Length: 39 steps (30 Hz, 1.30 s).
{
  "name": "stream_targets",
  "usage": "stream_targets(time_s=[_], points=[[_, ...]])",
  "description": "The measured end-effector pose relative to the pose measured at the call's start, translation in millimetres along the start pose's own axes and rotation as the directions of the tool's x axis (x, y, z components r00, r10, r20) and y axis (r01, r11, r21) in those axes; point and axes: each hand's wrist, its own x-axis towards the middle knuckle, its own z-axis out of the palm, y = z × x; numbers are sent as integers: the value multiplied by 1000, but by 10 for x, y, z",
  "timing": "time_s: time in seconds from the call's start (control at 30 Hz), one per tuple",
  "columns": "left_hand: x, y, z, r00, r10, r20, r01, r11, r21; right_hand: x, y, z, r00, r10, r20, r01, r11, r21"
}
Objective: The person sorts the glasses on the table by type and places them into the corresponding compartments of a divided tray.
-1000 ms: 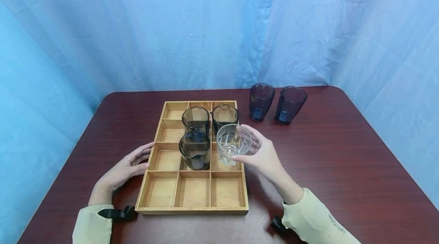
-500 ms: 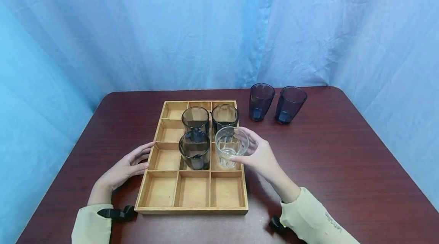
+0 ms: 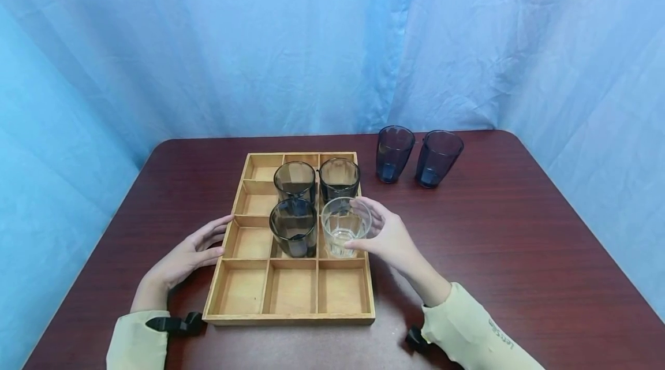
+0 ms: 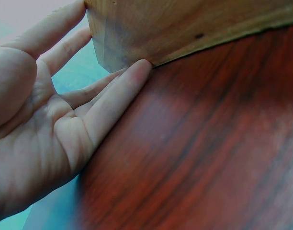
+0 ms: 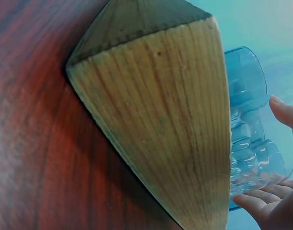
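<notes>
Facing a blue curtain [image 3: 291,41] toward 12 o'clock, working over a dark red bench [image 3: 519,260]. Resting the divided wooden tray [image 3: 291,320] on that bench, in the middle. Placing the left hand [image 3: 183,258] at the tray's 9 o'clock, touching its side with extended fingers and gripping nothing. Bringing the right hand [image 3: 395,246] in from 4 o'clock. Standing two dark tumblers [image 3: 393,156] outside the tray toward 2 o'clock, and three dark glasses [image 3: 293,231] inside, at 9, 11 and 12 o'clock from the clear glass [image 3: 340,223]. Curling the right thumb and fingers round that clear glass, holding it roughly upright in or over the right-hand compartment of the third row. Probably calling for a level base, clearance from neighbouring rims, a gentle set-down before any loosening, and light left-hand steadying. Hiding the glass's base behind the tray wall in the right wrist view, so leaving floor contact impossible to tell. Cutting off part of each hand in its wrist view; blurring the print on the right sleeve [image 3: 478,329].
</notes>
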Motion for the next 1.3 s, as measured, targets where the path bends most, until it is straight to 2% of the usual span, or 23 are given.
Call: stream_targets(time_s=[0.13, 0.27, 0.7, 1.03, 1.3], points=[[10, -3, 3, 1000, -4, -2, 4, 1000, 2, 5, 18, 10, 1000, -2, 5, 3, 998, -67], [13, -6, 6, 1000, -11, -6, 11, 1000, 4, 4, 18, 15, 1000, -9, 14, 11, 996, -93], [15, -29, -12, 1000, -3, 2, 3, 1000, -3, 0, 30, 9, 996, -22, 86, 29, 996, -79], [-1, 19, -6, 998, 44, 37, -42, 998, -48, -3, 35, -10, 992, -22, 125, 32, 996, -81], [0, 12, -4, 999, 34, 31, -33, 999, -36, 15, 42, -75, 983, -16, 182, 31, 996, -80]])
